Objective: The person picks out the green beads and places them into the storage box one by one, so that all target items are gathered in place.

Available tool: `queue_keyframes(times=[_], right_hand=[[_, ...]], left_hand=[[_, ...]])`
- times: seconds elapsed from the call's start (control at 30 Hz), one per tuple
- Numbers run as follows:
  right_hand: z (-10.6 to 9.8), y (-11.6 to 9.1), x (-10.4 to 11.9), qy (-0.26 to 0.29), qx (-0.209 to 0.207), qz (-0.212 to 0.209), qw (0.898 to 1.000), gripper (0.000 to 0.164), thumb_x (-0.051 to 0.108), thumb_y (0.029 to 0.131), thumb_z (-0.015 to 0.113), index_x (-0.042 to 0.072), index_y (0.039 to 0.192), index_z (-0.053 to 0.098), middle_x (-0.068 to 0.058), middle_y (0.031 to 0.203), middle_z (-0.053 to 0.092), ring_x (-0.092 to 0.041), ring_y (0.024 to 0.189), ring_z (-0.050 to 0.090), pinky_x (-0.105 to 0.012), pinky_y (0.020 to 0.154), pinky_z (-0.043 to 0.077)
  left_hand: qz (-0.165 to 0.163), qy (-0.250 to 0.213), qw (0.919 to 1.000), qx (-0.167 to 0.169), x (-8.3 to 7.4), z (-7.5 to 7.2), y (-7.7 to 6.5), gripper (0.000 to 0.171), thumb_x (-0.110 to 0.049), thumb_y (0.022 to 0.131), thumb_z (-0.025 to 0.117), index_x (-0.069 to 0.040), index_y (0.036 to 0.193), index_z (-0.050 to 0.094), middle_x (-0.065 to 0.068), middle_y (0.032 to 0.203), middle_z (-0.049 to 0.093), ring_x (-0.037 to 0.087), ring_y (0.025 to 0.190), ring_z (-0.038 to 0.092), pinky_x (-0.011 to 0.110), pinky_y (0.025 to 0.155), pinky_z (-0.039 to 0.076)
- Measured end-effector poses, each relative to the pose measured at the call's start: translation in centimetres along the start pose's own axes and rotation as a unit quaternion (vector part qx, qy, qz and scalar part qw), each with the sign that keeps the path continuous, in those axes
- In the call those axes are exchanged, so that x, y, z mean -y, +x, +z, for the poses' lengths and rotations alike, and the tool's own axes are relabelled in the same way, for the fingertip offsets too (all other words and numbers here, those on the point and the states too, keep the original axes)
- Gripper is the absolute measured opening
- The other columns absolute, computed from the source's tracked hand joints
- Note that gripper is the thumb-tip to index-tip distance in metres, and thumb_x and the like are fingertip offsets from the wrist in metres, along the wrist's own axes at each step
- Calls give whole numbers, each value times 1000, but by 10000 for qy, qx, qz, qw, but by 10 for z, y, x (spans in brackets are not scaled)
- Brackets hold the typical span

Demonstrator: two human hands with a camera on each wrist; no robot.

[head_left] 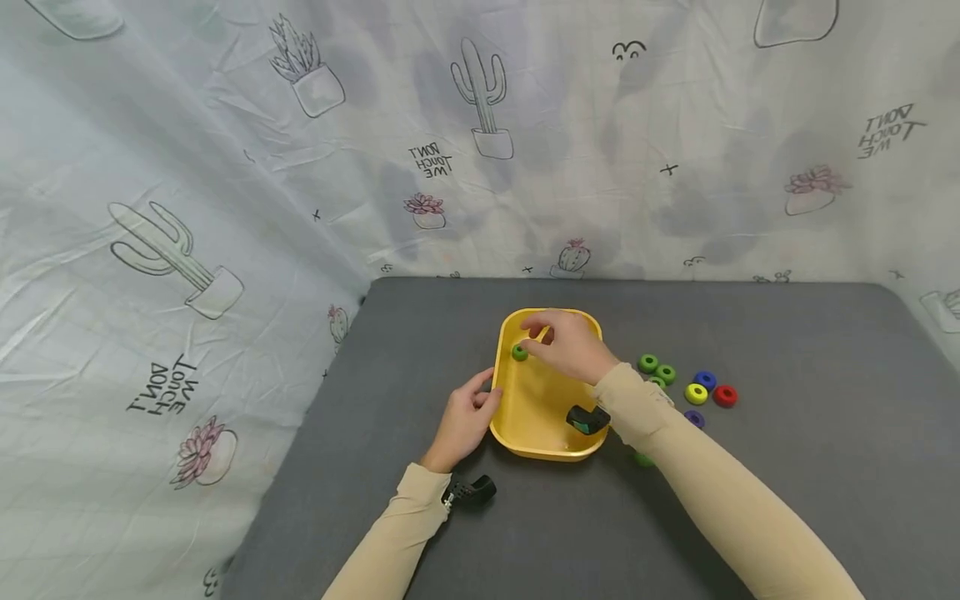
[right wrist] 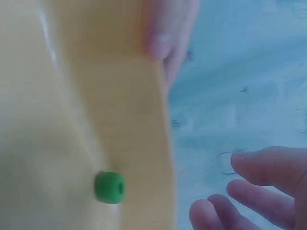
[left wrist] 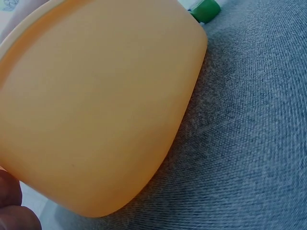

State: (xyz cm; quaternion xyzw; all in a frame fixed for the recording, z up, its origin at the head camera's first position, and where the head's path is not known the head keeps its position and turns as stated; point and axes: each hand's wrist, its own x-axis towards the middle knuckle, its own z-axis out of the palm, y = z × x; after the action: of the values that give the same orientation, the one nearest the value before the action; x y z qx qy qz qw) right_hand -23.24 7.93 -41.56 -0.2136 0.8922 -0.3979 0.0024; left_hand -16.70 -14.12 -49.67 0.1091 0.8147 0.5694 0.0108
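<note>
A yellow plastic bin (head_left: pixel 551 454) stands on the grey table. At its left side my left hand (head_left: pixel 461 425) grips the wall, with the thumb over the rim and fingers outside. Above the far part of the bin hovers my right hand (head_left: pixel 566 342), its fingers loosely bent and nothing between them. One small green ring (right wrist: pixel 109 187) lies inside the bin by the far left wall, below and apart from the right fingertips. In the left wrist view the bin's outer wall (left wrist: pixel 105 105) fills much of the picture, and only some fingertips (left wrist: pixel 14 218) show.
Right of the bin lie several loose rings: green (head_left: pixel 648 362), blue (head_left: pixel 705 381), yellow (head_left: pixel 696 393), red (head_left: pixel 725 396) and purple (head_left: pixel 693 418). Another green ring (head_left: pixel 643 459) sits near the bin's near right corner, partly behind the right sleeve. A patterned curtain (head_left: pixel 525 167) hangs behind the grey table (head_left: pixel 420 325).
</note>
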Motion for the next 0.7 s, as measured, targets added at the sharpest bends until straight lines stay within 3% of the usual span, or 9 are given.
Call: queue_keyframes(times=[0.1, 0.23, 0.33, 0.47, 0.6, 0.7], right_hand=[[-9, -13, 8, 177, -191, -167, 9995, 29, 19, 97, 75, 8, 124, 75, -6, 106, 72, -24, 89, 64, -37, 77, 54], [-21, -29, 15, 257, -384, -383, 9982, 28, 16, 97, 75, 8, 123, 75, -6, 105, 73, -22, 88, 66, -34, 73, 54], [-27, -40, 14, 250, -518, -481, 9972, 27, 13, 95, 77, 8, 122, 75, -7, 106, 74, -21, 87, 66, -31, 71, 54], [-31, -54, 9, 149, -584, -538, 9967, 25, 12, 94, 78, 8, 119, 75, -8, 107, 74, -20, 86, 66, -31, 71, 55], [-34, -68, 2, -101, -656, -574, 9961, 25, 11, 94, 78, 9, 118, 76, -6, 104, 74, -18, 85, 65, -31, 70, 54], [-40, -78, -3, -255, -805, -562, 9948, 26, 9, 93, 79, 9, 118, 76, -4, 102, 73, -16, 83, 64, -29, 67, 52]], left_hand=[[28, -4, 10000, -1, 2, -3, -1, 48, -15, 106, 61, 2, 150, 52, 20, 99, 79, 14, 58, 59, 22, 58, 43], [34, -7, 10000, 0, 3, -3, -3, 47, -13, 107, 60, 4, 150, 51, 22, 101, 78, 28, 69, 69, 21, 62, 46], [3, 7, 10000, -13, -1, -1, -4, 46, -10, 107, 58, 6, 150, 50, 26, 103, 77, 40, 77, 71, 20, 63, 46], [-52, -45, 10000, 26, -11, 0, -4, 46, -5, 106, 57, 10, 149, 49, 31, 104, 75, 49, 80, 70, 19, 63, 45], [-81, -49, 10000, -14, -10, 0, -4, 45, -4, 106, 57, 9, 148, 51, 30, 101, 76, 47, 77, 68, 19, 63, 43], [-51, -13, 10000, -61, -4, 1, -2, 45, -7, 106, 58, 5, 149, 52, 26, 102, 77, 38, 76, 70, 19, 64, 44]])
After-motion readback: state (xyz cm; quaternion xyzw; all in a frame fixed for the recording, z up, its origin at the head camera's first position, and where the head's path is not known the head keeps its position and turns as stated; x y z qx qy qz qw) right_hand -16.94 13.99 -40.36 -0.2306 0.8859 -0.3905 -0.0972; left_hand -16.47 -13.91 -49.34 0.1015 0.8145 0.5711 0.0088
